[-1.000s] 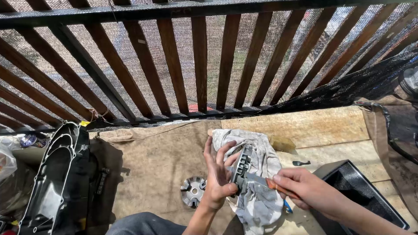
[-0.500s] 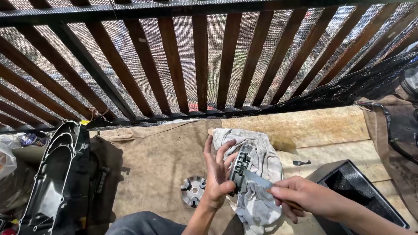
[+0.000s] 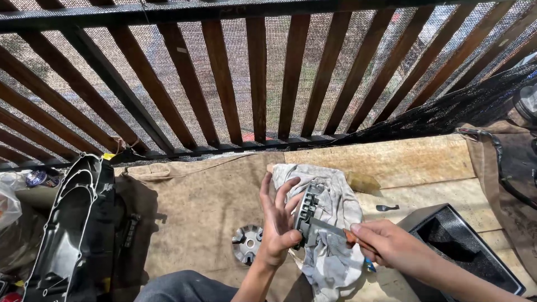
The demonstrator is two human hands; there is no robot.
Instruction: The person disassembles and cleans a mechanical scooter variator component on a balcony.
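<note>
My left hand (image 3: 278, 223) props a round finned metal part (image 3: 307, 210) on edge against a dirty white rag (image 3: 330, 235); thumb and palm hold it, the fingers spread upward. My right hand (image 3: 386, 246) grips a knife by its orange handle (image 3: 354, 239), and the blade (image 3: 326, 227) lies against the part's lower rim. A second round metal disc with ramps (image 3: 246, 244) lies flat on the brown cloth just left of my left wrist.
A black engine cover (image 3: 67, 235) lies at the left. A black open box (image 3: 464, 246) sits at the right, with a small dark metal piece (image 3: 387, 207) beside it. A wooden railing with mesh (image 3: 257, 78) runs across the far edge. My knee (image 3: 179, 286) is at the bottom.
My right hand has moved left, bringing the knife blade up against the metal part. The left hand keeps the part in the same place.
</note>
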